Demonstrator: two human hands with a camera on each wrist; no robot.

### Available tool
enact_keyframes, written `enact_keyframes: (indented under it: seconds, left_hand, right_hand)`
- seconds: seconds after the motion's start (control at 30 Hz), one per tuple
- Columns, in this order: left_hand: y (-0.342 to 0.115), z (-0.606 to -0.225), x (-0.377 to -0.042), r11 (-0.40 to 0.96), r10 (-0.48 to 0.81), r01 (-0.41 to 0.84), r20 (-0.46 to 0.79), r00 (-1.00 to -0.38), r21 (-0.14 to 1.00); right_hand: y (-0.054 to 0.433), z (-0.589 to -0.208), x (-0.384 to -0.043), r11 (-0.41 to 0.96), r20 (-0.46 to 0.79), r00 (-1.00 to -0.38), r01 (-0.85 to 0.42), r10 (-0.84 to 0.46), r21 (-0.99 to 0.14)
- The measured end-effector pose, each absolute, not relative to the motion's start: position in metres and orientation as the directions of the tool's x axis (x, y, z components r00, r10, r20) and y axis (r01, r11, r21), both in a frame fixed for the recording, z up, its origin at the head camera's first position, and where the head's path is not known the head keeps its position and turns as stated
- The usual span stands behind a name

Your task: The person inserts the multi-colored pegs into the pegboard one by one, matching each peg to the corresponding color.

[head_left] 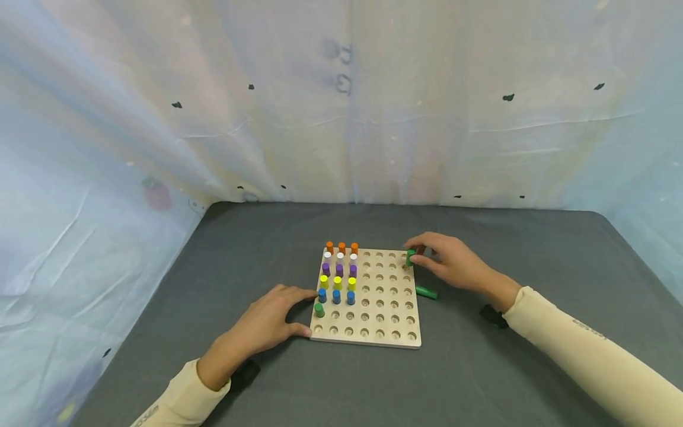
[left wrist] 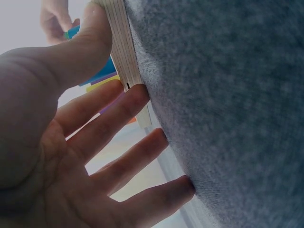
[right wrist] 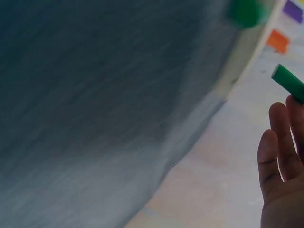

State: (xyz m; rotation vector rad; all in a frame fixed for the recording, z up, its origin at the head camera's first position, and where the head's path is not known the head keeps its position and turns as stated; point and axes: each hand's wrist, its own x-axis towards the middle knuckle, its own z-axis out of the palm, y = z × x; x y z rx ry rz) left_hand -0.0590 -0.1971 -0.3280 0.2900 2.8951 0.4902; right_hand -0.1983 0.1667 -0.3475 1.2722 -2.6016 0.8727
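A square wooden pegboard lies on the table with rows of round holes. My left hand rests at its left side, thumb and fingertips touching the edge; in the left wrist view the fingers are spread and nearly straight. Above the board's upper right corner, my right hand pinches a green peg between thumb and fingers. That peg is tilted in the right wrist view. Another green peg lies on the table beside the board's right edge. One green peg stands in the left column.
Three each of orange pegs, white pegs, purple pegs, yellow pegs and blue pegs stand in rows at the board's left. A grey cloth covers the table. Pale curtains hang behind and at the sides.
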Motion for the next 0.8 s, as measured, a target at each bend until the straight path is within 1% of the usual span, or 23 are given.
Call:
enact_keyframes:
  seconds: [0.17, 0.3, 0.5, 0.67, 0.8]
  left_hand:
    - [-0.197, -0.329, -0.059, 0.921, 0.231, 0.168, -0.145, -0.962, 0.351]
    - [-0.198, -0.329, -0.059, 0.925, 0.226, 0.163, -0.15, -0.963, 0.344]
    - [-0.2, -0.329, -0.057, 0.932, 0.22, 0.164, -0.143, -0.965, 0.324]
    - [-0.2, -0.328, -0.058, 0.928, 0.232, 0.174, -0.148, -0.961, 0.329]
    - [-0.199, -0.328, -0.059, 0.925, 0.246, 0.188, -0.143, -0.959, 0.33]
  right_hand:
    - [0.149, -0.334, -0.182, 0.393, 0.361, -0.591, -0.779, -0.721, -0.488]
    - [0.133, -0.327, -0.169, 0.338, 0.374, -0.544, -0.804, -0.751, -0.49]
    - [0.107, -0.322, -0.15, 0.301, 0.353, -0.508, -0.812, -0.786, -0.5]
    - [0.086, -0.323, -0.137, 0.25, 0.35, -0.454, -0.833, -0.82, -0.494]
    - [0.071, -0.327, -0.131, 0.251, 0.33, -0.444, -0.834, -0.833, -0.491]
